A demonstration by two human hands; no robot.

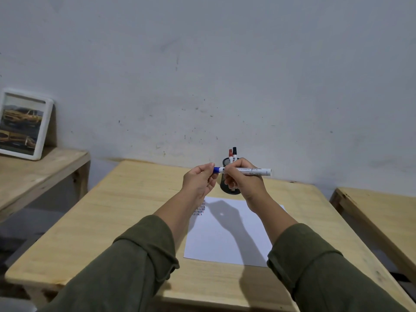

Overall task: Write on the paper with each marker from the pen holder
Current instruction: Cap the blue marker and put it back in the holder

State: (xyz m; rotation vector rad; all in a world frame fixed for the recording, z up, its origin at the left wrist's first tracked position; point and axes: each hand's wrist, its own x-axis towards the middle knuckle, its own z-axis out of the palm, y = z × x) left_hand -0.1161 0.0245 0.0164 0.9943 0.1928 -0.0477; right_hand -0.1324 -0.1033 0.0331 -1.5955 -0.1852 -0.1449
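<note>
Both hands raised over paper (227,235). Right hand (242,179) clamped on blue marker (247,171) barrel, held level; left hand (199,180) pinches blue cap end — capping or uncapping, hard to tell. Pen holder (227,189) at 12 o'clock of paper, red and black markers inside. Next — steady straight pull or push along barrel.

A pale wooden table (117,212) is sitting in front of me against the wall. A white sheet of paper (225,242) is lying flat on it, and a black mesh pen holder (228,188) is standing just beyond the paper's far edge.
</note>
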